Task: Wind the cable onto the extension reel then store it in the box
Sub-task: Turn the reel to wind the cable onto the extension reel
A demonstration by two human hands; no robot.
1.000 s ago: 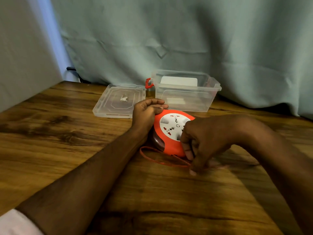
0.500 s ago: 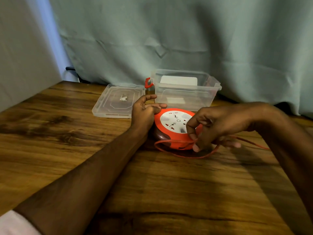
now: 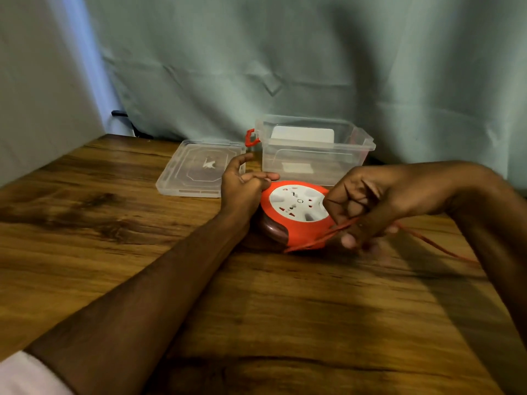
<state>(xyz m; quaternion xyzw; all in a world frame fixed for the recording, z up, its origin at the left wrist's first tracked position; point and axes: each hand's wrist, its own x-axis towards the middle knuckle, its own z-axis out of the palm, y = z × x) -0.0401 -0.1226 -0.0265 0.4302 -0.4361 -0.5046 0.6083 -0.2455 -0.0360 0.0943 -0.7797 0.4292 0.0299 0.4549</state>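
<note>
The orange extension reel (image 3: 296, 223) with a white socket face lies tilted on the wooden table (image 3: 256, 309). My left hand (image 3: 242, 189) rests against its left rim, steadying it, index finger raised. My right hand (image 3: 368, 203) is at the reel's right side, pinching the thin orange cable (image 3: 427, 242). The cable runs taut from the reel's front edge through my fingers and trails off to the right over the table. Behind the reel stands the clear plastic box (image 3: 313, 155), open, with red latches.
The box's clear lid (image 3: 199, 169) lies flat on the table left of the box. A grey-green curtain hangs behind the table. A pale wall panel stands along the left edge.
My right hand has swung from the reel's front round to its right side and lifted, drawing the loose cable loop tight against the reel. My left hand has stayed on the rim.
</note>
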